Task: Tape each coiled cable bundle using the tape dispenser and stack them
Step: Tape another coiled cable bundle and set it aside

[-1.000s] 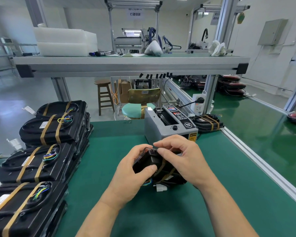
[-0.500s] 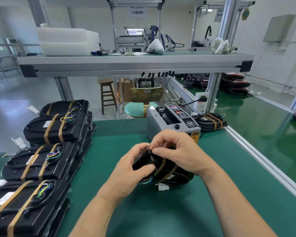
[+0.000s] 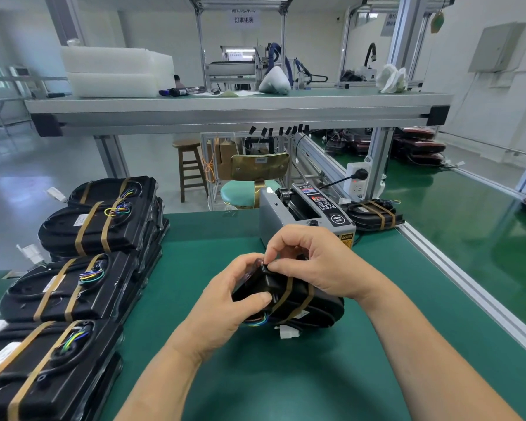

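Up off the flat and into a pinch with the right hand [image 3: 316, 262]: a second ago spread across the cable bundle [image 3: 313, 305], now arched, thumb and forefinger nipping the bundle's upper left corner, perhaps a tape end there, too small to call. Gripping that same end from the near side with the left hand [image 3: 225, 302], thumb pressed on the black face, fingers curled round behind. Tipped up a touch at the left end, resting on the green mat [image 3: 255, 375] at the right, just in front of the tape dispenser [image 3: 274, 220]. Already wearing two tan tape bands [image 3: 286, 288] across the middle, with coloured wires and a white plug [image 3: 287, 332] poking out underneath. Reads as pressing down the last strip, so taping on this one looks nearly done, stacking next. Rows of taped bundles piled in stacks [image 3: 104, 226] along the left, so only a short carry leftward over bare mat. Worth watching that loose plug: could snag on the way across. Tighter on the right: metal rail [image 3: 456, 284] marking the table edge, one more taped bundle [image 3: 374, 214] tucked beside the dispenser at the back. More bare mat toward the body, room enough for turning the bundle over or setting it down.
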Action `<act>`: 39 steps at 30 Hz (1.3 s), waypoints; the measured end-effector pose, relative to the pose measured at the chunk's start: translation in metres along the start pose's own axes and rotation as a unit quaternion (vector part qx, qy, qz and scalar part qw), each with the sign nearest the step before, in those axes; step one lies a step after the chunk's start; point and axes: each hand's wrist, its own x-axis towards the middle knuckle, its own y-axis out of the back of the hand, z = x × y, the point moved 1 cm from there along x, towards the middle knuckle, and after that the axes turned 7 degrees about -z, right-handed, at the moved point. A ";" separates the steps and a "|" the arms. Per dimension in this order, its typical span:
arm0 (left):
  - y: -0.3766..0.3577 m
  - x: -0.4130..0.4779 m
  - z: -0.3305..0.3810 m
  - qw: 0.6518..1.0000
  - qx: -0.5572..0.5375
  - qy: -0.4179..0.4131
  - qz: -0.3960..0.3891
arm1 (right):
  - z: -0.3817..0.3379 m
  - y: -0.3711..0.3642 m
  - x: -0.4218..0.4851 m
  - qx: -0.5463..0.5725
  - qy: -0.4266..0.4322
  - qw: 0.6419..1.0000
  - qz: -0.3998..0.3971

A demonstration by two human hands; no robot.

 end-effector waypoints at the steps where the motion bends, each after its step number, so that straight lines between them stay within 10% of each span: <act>1: 0.000 0.000 0.000 1.000 -0.002 0.000 0.000 | 0.000 0.000 0.001 -0.009 0.005 1.000 -0.002; 39: 0.004 0.015 -0.007 0.992 -0.114 0.052 0.014 | -0.021 0.024 0.033 -0.133 -0.037 0.969 -0.206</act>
